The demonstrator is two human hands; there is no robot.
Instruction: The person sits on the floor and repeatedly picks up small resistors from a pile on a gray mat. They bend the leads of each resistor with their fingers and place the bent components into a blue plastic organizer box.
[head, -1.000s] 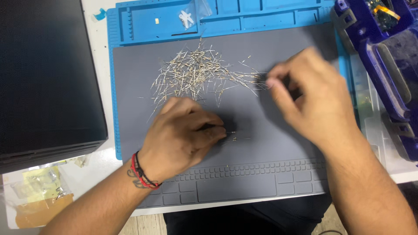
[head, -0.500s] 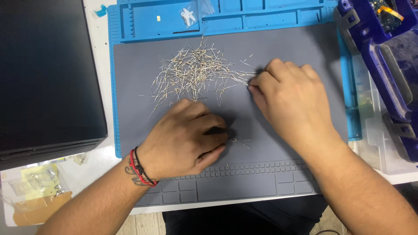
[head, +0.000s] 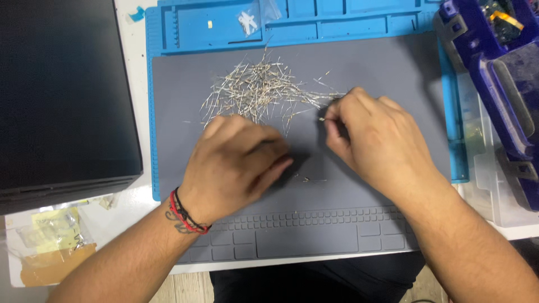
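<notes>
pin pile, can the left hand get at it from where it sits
Probably yes. The left hand rests on the grey mat just below the pin pile, and nothing lies between them; the right hand works only the pile's right edge.

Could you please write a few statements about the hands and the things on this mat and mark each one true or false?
1. The pile of thin metal pins lies on the grey mat. True.
2. The left hand wears a red and black wristband. True.
3. The right hand rests on the black case. False: it is on the mat, fingertips at the pile's right edge.
4. The small clear bag sits among the pins. False: it lies in the blue tray above the mat.
</notes>
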